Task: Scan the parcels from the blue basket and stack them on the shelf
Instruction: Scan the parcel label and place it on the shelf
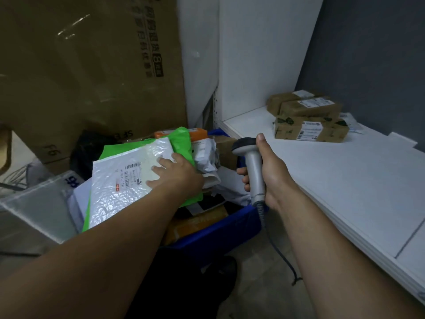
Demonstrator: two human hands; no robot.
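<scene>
White bubble mailer point(119, 180) on top of the heap is the parcel in hand, as I read it. It lies tilted over a green poly bag point(181, 139) in the blue basket point(218, 229), not yet lifted clear. The left hand point(174, 173) rests on its right end, fingers point(158, 168) laid fairly straight across the printed label point(135, 176). I see no curl round an edge. The right hand point(269, 173) is wrapped round the grip of a handheld barcode scanner point(253, 166), thumb up beside the head, which points toward the basket.

I judge this the start of a scan-and-place cycle: pick chosen, scan not yet made. Next, the left fingers must come off the barcode and the mailer must be turned to face the scanner. Then it goes across to the white shelf point(345, 180), where three brown parcels point(308, 118) already sit stacked near the back.

The mailer looks soft, glossy and crinkled, with a pale label bearing barcodes and a small red mark. It will likely flex when held by one end.
</scene>
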